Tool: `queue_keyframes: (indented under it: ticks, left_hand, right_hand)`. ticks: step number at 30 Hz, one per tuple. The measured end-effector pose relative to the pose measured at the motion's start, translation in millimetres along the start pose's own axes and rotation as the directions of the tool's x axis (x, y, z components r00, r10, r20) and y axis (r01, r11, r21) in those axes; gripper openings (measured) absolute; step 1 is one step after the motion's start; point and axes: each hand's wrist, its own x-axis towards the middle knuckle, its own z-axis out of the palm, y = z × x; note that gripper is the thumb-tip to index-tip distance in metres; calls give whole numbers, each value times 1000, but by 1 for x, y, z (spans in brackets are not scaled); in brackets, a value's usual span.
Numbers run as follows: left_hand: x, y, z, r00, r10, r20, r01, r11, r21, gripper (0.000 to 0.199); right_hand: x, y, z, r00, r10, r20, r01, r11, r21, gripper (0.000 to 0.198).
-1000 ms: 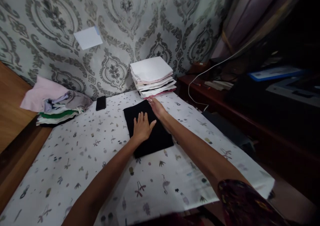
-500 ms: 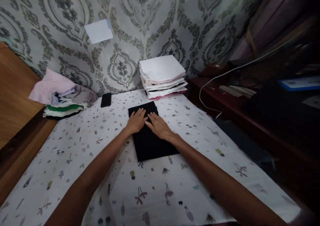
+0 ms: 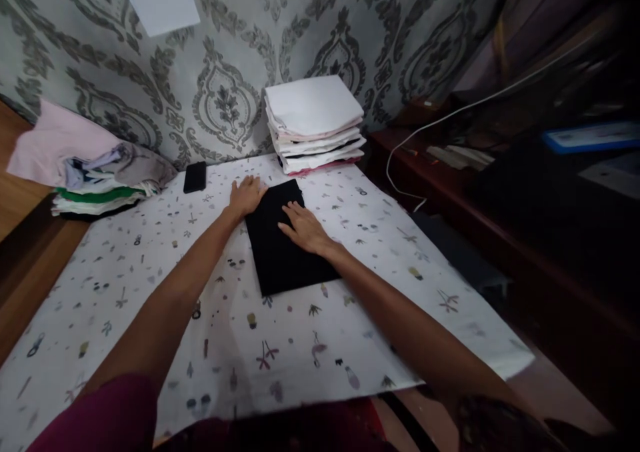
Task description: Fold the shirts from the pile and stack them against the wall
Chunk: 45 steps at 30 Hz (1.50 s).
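A black folded cloth point(image 3: 280, 262) lies flat as a neat rectangle on the white printed sheet point(image 3: 165, 319). My left hand point(image 3: 246, 195) rests at its upper left corner, fingers stretched out, partly over the sheet. On the upper right part of the cloth lies my right hand point(image 3: 305, 229), flat with its fingers apart. Neither hand grips anything. The kind of garment cannot be made out from the folded shape.
Behind the cloth stands a stack of folded white clothes point(image 3: 315, 112) against the patterned wall. A black phone point(image 3: 195, 177) lies to its left. Further left is a looser clothes pile point(image 3: 95, 165). A white cable point(image 3: 445, 130) hangs over the dark red furniture point(image 3: 450, 179) at right.
My left hand has slid left from the middle of the black cloth to its upper left corner. My right hand stays on the cloth. The camera view has tilted down.
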Motion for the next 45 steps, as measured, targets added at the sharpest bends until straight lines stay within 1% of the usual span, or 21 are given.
queue_keyframes:
  ticks: [3,6,9,12,15,17,18,19,21,23,24,26,28,30,33,35,36,38,40,42,45]
  left_hand:
    - [-39,18,3,991,95,-89,-90,994,62,59]
    - [-96,38,10,983,182,-12,-181,983,14,61]
    - [-152,55,15,980,191,46,-189,981,-44,63]
    - [-197,65,16,975,207,81,-199,976,-93,63]
    - [-230,72,12,981,186,59,-165,953,-254,65]
    - [-245,73,9,993,114,10,-97,884,-457,72]
    - [-250,73,7,999,42,-9,-39,811,-584,75]
    - [-252,72,5,999,-45,-9,25,702,-712,77]
    - [-251,70,-1,972,-227,62,153,408,-900,78]
    - [-245,69,-7,920,-338,199,258,139,-956,74]
    - [-241,69,-9,893,-356,276,312,45,-949,70]
    - [-233,73,-12,852,-330,407,409,-66,-910,62]
    - [-226,78,-14,835,-254,489,478,-107,-872,55]
    - [-222,79,-19,828,-186,529,518,-106,-849,47]
    - [-222,63,-40,828,-147,541,540,-51,-840,33]
    - [-226,40,-58,849,-218,480,488,-20,-872,26]
    - [-229,26,-67,855,-289,431,445,-21,-896,23]
    - [-236,0,-78,818,-437,373,382,-72,-921,16]
    - [-243,-18,-79,753,-528,393,363,-166,-917,9]
    - [-249,-25,-73,713,-550,435,369,-234,-900,8]
    - [-256,-16,-58,712,-543,446,392,-220,-894,17]
  right_hand:
    - [1,2,2,1000,-1,-10,1,999,37,58]
    - [4,6,5,1000,6,-8,-5,998,68,54]
    - [8,8,8,1000,15,-12,-14,995,100,51]
    - [9,8,9,999,15,-35,-11,993,121,49]
    - [7,9,6,998,9,-58,0,988,154,47]
    - [7,10,2,995,14,-103,5,983,182,41]
    - [8,12,-1,991,29,-133,-3,982,190,38]
    - [12,13,-4,985,52,-163,-20,981,193,36]
    - [22,16,-11,973,107,-205,-68,980,188,35]
    - [37,18,-18,968,145,-207,-108,978,181,37]
    - [46,19,-21,969,153,-196,-118,977,179,39]
    - [63,20,-27,972,167,-164,-137,974,180,47]
    - [79,20,-32,975,183,-128,-158,970,187,55]
    - [91,20,-39,977,195,-89,-174,964,201,55]
    - [93,21,-49,977,212,-31,-199,951,237,37]
    - [82,23,-52,973,230,4,-222,936,273,24]
    - [73,24,-52,971,239,27,-236,926,295,20]
    - [53,25,-50,962,256,94,-273,899,343,18]
    - [37,25,-47,946,276,171,-322,865,386,23]
    - [30,24,-45,925,296,236,-372,831,414,28]
    - [36,16,-45,901,329,283,-425,799,424,28]
